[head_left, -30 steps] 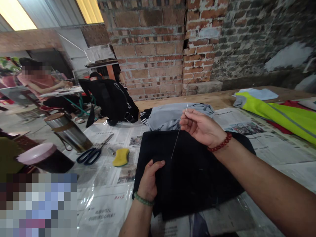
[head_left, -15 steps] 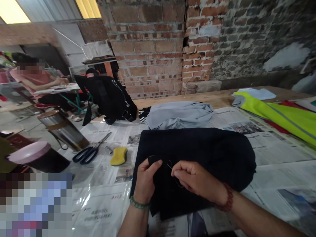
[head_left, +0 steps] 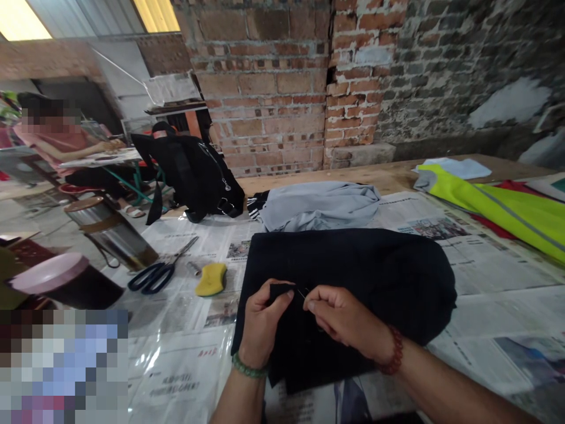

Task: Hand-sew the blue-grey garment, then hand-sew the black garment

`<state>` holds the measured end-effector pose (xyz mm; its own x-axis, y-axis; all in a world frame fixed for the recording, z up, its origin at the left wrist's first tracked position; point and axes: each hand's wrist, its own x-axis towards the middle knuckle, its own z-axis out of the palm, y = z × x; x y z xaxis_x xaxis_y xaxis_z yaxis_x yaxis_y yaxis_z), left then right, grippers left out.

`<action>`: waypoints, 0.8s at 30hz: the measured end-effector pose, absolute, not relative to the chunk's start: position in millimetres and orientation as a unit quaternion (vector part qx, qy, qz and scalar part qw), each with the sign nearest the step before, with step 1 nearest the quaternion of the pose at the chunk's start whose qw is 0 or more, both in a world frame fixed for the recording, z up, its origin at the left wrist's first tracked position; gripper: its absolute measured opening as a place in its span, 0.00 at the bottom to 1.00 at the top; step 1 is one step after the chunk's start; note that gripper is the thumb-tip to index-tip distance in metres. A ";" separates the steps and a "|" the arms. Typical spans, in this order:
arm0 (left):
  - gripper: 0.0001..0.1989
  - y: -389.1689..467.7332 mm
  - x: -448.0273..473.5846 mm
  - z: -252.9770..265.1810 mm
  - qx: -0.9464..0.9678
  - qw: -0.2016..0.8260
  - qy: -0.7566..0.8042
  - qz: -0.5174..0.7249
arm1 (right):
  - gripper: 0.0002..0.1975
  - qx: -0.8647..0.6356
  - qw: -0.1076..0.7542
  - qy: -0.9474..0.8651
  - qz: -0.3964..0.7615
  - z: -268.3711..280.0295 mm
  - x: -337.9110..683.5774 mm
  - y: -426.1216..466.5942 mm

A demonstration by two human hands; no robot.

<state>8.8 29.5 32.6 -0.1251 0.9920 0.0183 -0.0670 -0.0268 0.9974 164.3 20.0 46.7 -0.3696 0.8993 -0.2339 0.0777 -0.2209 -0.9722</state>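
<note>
A dark navy folded cloth lies on the newspaper in front of me. My left hand pinches a raised fold of this dark cloth between thumb and fingers. Close to its right, my right hand is closed in a pinch on a thin needle, whose tip points left toward the pinched fold. Whether the tip touches the cloth is too small to tell. The lower fingers of my right hand curl over the cloth. Thread near the needle is barely visible against the dark fabric.
Left of the cloth are a yellow sponge, dark-handled scissors, a steel flask and a pink-lidded cup. Behind lie a black bag and grey clothing. A neon-yellow vest lies right. A person sits far left.
My right hand has moved slightly left, bringing the needle closer to my left hand. The cloth fold at my left fingertips now stands out more.
</note>
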 end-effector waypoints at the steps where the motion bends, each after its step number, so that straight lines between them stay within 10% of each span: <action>1: 0.04 29.4 8.5 32.5 0.459 0.476 0.510 0.551 | 0.07 -0.459 0.323 -0.531 0.635 46.3 163.7 20.0; 20: 0.05 26.5 20.1 42.0 0.591 0.408 0.455 0.526 | 0.04 -0.478 0.352 -0.568 0.570 31.4 156.2 27.9; 24: 0.06 27.7 17.7 39.3 0.613 0.377 0.449 0.531 | 0.08 -0.509 0.400 -0.669 0.365 42.4 180.6 35.0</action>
<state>17.7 27.7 39.3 0.0344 0.9494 0.3123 0.1503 -0.3139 0.9375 180.6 35.0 42.4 -0.1617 0.9732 0.1635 0.3882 0.2150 -0.8961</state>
